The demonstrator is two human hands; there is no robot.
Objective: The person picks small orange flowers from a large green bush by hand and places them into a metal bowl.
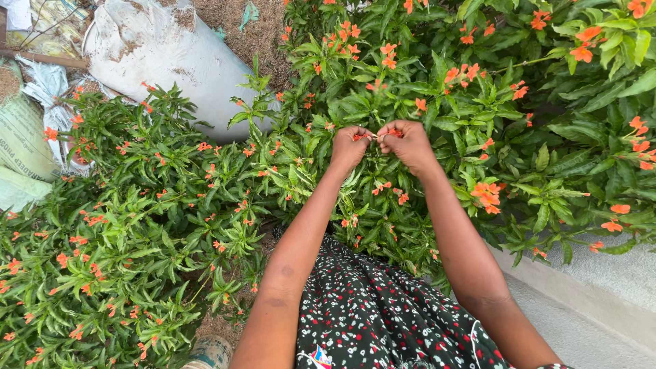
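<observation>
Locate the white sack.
In the head view, the white sack lies upper left on the ground, behind the orange-flowered bushes and left of both hands.

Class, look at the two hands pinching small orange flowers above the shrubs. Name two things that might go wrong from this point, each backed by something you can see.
1. The left hand and right hand pinch tiny orange flowers between fingertips; one could be crushed or slip into the dense green shrubs and be hard to find.
2. Both arms stretch forward over the plants, beside a low concrete ledge; leaning further might upset balance or bend stems.
</observation>
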